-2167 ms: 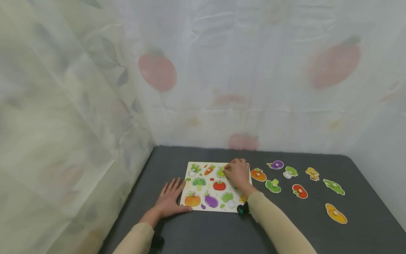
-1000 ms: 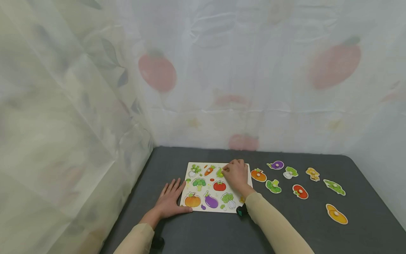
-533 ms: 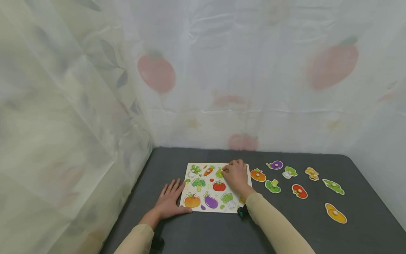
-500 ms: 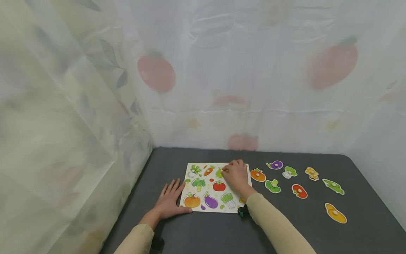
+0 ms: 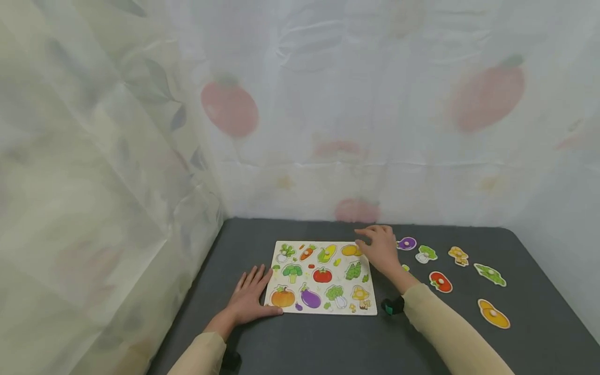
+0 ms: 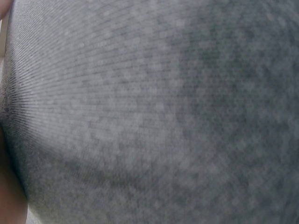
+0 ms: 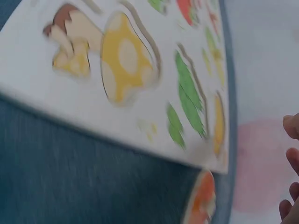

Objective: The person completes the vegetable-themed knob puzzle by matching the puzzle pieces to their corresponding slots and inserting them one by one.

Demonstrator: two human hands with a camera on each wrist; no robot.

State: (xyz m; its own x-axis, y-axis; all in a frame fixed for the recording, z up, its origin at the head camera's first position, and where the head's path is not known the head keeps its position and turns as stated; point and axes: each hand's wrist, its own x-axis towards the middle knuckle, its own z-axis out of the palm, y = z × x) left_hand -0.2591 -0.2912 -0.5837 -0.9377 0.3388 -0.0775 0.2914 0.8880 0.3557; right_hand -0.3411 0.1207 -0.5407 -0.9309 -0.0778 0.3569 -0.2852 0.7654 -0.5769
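Note:
My left hand (image 5: 250, 297) lies with spread fingers at the left edge of the white vegetable puzzle board (image 5: 304, 307), thumb on its near-left corner. Fingers parted and holding nothing, my right hand (image 5: 380, 250) hovers by the board's far-right corner. A knobbed corn piece (image 5: 326, 253) sits in the board's top row, beside a knobbed carrot piece (image 5: 307, 253) and a knobbed radish-like piece (image 5: 284, 254). In the right wrist view an orange piece (image 7: 200, 200) lies by the board's edge; in the head view my hand hides it. The left wrist view shows mostly grey fabric.
Right of the board lie loose knobbed pieces: an eggplant (image 5: 407, 243), a cabbage (image 5: 426, 254), mushrooms (image 5: 458, 255), a pea pod (image 5: 489, 274), a tomato (image 5: 440, 282) and a yellow potato-like piece (image 5: 494, 313). A patterned curtain (image 5: 300, 130) hangs behind the dark table (image 5: 290, 344).
My right hand has let go of the corn piece, leaving it in the board, and has moved right with its fingers parted. My left hand has stayed at the board's edge.

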